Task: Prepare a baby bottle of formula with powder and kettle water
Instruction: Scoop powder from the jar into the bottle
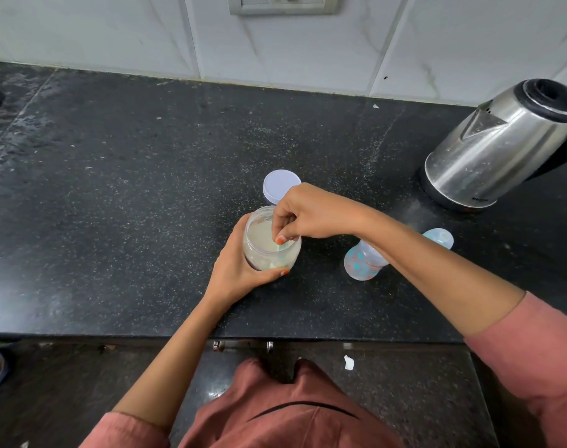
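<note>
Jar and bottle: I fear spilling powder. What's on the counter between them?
In the head view, only bare counter lies between jar and bottle.

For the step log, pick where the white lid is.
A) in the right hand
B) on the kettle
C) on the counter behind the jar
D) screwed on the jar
C: the white lid lies on the counter behind the open jar, which the left hand grips while the right hand pinches a pale scoop inside it.

Even, soft daylight; glare on the kettle (pixel 498 147); strong wide-angle bending at edges.
</note>
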Motion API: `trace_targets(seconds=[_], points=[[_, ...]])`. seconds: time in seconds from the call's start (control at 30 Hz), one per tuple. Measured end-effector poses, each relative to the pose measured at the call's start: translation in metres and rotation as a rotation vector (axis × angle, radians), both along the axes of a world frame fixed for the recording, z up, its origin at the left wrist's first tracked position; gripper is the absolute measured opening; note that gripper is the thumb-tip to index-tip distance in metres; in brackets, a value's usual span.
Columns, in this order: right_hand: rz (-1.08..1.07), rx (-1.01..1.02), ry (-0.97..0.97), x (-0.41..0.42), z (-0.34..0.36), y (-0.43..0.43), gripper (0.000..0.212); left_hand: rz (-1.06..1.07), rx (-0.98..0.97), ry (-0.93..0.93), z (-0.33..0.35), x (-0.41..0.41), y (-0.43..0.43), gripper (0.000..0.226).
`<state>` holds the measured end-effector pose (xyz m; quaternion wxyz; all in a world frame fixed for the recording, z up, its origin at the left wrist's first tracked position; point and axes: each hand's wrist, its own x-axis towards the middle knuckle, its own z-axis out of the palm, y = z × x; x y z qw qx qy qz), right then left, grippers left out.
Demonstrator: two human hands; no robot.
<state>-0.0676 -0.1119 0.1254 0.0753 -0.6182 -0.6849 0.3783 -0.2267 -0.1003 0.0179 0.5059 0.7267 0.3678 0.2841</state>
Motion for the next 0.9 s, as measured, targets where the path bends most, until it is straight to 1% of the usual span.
trace_targets(seconds=[0.1, 0.23, 0.3, 0.5, 0.6, 0.73, 0.83, 0.9], points=[[-0.082, 0.001, 0.066, 0.003, -0.002, -0.002, 0.005, 0.003, -0.002, 0.007, -0.003, -0.001, 0.001, 0.083], [-0.357, -0.004, 0.226, 0.013, -0.004, -0.008, 0.002, -0.004, 0.012, 0.001, -0.003, 0.000, 0.001, 0.083], [-0.486, -0.029, 0.324, 0.019, -0.007, -0.012, 0.005, -0.003, 0.020, -0.006, -0.003, 0.001, 0.001, 0.083], [-0.740, -0.080, 0.589, 0.027, -0.015, -0.025, 0.003, -0.005, 0.025, 0.004, -0.006, 0.000, 0.002, 0.083], [-0.836, -0.090, 0.693, 0.029, -0.017, -0.029, 0.006, -0.006, 0.027, -0.003, -0.006, 0.000, 0.001, 0.082], [-0.916, -0.108, 0.777, 0.032, -0.020, -0.033, 0.004, -0.025, 0.026, -0.058, -0.005, 0.001, -0.001, 0.083], [-0.942, -0.110, 0.832, 0.033, -0.021, -0.036, 0.005, -0.037, 0.016, -0.094, -0.008, 0.002, -0.001, 0.090], [-0.949, -0.111, 0.852, 0.034, -0.022, -0.038, 0.005, -0.021, 0.012, -0.075, -0.013, 0.000, 0.001, 0.102]])
